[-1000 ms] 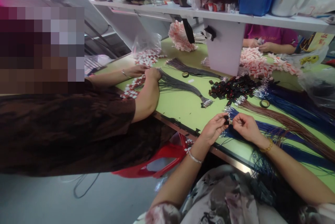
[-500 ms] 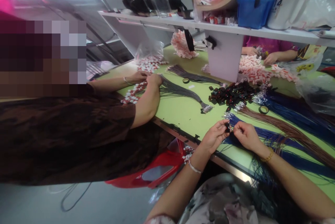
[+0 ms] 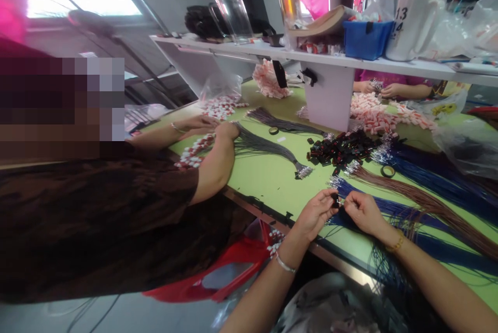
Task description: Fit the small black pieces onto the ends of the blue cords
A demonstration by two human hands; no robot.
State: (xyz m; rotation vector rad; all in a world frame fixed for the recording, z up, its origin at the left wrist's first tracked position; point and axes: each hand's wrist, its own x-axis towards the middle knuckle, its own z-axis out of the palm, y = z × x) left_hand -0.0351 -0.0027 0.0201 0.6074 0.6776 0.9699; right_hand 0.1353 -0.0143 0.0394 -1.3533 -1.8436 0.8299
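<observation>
Between the thumb and fingers of my left hand [image 3: 316,212] is a small black plastic connector housing [image 3: 335,200]. My right hand [image 3: 362,210] is closed in a pinch just to its right, holding a thin wire whose silvery terminal [image 3: 341,202] points at the housing. Whether the tip is inside the housing I cannot tell. A bundle of blue wires [image 3: 383,207] with bare metal ends lies behind and beneath my hands. Beyond it are a brown wire bundle [image 3: 412,193] and a heap of black connector housings [image 3: 338,149] with red marks.
A co-worker's hands [image 3: 212,126] work at the left beside grey wires [image 3: 266,146] and red-white connectors [image 3: 196,151]. Across the table, another person's hands [image 3: 383,89] are near pink-white connectors [image 3: 375,112]. A shelf [image 3: 249,50] holding a blue bin [image 3: 368,40] crosses above. Tape rolls [image 3: 388,171] lie about.
The view has tilted slightly, so everything sits a little lower. My hands keep the housing and wire close together, with the metal terminal now visible between them. The co-worker's far hand has opened somewhat.
</observation>
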